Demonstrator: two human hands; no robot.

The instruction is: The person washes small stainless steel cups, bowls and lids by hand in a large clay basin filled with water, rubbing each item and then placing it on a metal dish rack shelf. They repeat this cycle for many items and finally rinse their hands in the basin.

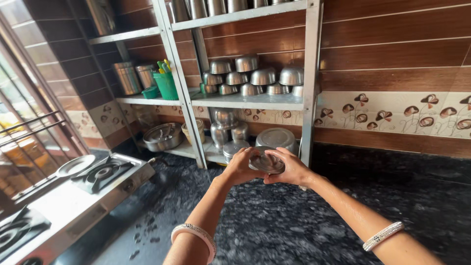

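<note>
Both hands, left hand (239, 168) and right hand (293, 170), clamp a steel lid (266, 163) tilted toward her; upturned bowls (262, 77) fill the shelf (255, 103).

Small round steel lid (266, 163), shiny and a bit dulled in the middle, slightly domed. Tilted toward the camera, held up off the dark speckled bench (304, 221), just in front of the shelf rack's bottom tier.
</note>
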